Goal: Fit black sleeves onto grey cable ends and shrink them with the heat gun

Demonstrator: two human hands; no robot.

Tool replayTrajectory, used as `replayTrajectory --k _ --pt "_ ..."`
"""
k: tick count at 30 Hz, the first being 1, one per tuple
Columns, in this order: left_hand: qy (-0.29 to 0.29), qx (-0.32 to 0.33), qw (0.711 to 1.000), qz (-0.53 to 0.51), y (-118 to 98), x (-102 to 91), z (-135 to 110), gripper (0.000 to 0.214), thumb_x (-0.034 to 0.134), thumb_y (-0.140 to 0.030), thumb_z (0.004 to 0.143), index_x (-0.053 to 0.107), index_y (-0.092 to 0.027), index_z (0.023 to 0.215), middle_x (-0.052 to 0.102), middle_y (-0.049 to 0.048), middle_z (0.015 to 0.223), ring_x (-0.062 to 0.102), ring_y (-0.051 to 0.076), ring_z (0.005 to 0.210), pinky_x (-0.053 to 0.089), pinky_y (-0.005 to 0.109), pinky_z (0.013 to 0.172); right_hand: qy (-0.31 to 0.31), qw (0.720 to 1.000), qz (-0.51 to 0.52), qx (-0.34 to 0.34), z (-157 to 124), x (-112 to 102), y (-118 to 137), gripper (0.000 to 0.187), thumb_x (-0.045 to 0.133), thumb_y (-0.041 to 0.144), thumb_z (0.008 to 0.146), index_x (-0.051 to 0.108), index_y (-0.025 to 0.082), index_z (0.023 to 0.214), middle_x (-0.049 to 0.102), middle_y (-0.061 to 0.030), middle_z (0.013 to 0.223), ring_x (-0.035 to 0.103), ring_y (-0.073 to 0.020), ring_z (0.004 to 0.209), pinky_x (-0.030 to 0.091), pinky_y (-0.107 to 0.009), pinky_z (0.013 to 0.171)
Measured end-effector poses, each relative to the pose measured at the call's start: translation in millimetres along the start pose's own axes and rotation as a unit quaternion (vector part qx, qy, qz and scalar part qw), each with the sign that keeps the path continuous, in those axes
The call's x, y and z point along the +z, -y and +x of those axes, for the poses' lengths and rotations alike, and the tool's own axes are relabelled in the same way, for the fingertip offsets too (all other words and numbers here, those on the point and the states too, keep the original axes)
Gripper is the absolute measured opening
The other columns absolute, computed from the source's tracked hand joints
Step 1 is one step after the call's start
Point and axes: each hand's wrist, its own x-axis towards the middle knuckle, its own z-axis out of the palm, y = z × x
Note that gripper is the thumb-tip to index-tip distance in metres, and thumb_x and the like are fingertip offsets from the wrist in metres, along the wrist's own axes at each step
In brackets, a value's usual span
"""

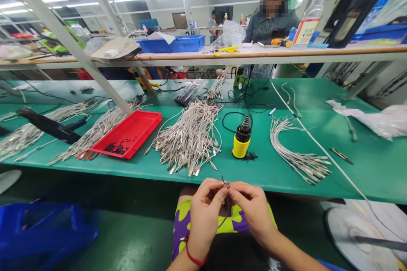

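Observation:
My left hand (206, 205) and my right hand (252, 207) meet over my lap, just in front of the table edge. Fingertips of both pinch the end of a thin cable (226, 216), which hangs down between them. A short dark strand sticks up above the fingertips; its exact kind is too small to tell. Beyond my hands lies a large bundle of pale cables (190, 135) with metal plugs toward me. A yellow and black heat gun (241, 146) stands nozzle up, with small black tube pieces (250, 156) at its base.
To the left, a red tray (140, 135) holds small black pieces, with orange-handled scissors (87, 155) under its corner. Another cable bundle (295, 152) curves at right, near tweezers (341, 156). A white cord crosses the green table (375, 173). Across the shelf stands a person (267, 25).

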Motion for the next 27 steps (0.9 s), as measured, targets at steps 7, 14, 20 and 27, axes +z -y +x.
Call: replayTrajectory --k 7,14,20,27 --pt "0.038 0.015 0.999 -0.016 7 -7.0 7 0.01 0.078 -0.029 0.088 0.077 -0.019 0.089 0.06 0.0032 0.089 0.058 0.018 0.084 0.047 0.027 0.075 0.099 0.995 -0.003 0.002 9 -6 -6 0.038 0.075 0.053 0.086 0.079 0.018 0.072 0.068 -0.005 0.07 0.06 -0.0205 0.067 0.051 -0.03 0.06" --pt "0.064 -0.014 0.993 -0.096 6 -1.2 8 0.014 0.077 -0.029 0.088 0.073 -0.016 0.083 0.057 0.0031 0.088 0.057 0.017 0.085 0.048 0.025 0.075 0.101 0.977 -0.14 -0.122 1 -4 -1 0.028 0.061 0.037 0.099 0.074 0.021 0.079 0.064 -0.0038 0.074 0.057 -0.0194 0.071 0.047 -0.029 0.065" --pt "0.046 -0.064 0.992 -0.099 7 3.5 7 0.018 0.078 -0.034 0.087 0.074 -0.017 0.089 0.064 0.003 0.095 0.059 0.01 0.061 0.049 0.022 0.053 0.072 0.988 -0.095 -0.093 -10 5 -7 0.023 0.051 0.032 0.104 0.064 0.025 0.086 0.059 0.0001 0.066 0.054 -0.0164 0.056 0.042 -0.027 0.054" --pt "-0.008 -0.044 0.994 -0.097 -1 2.1 1 0.021 0.081 -0.026 0.086 0.075 -0.02 0.104 0.078 0.0066 0.102 0.072 0.019 0.095 0.058 0.028 0.088 0.013 0.966 -0.183 -0.183 -14 0 -7 0.015 0.06 0.025 0.1 0.075 0.024 0.1 0.069 -0.0022 0.073 0.066 -0.0187 0.067 0.051 -0.028 0.064"
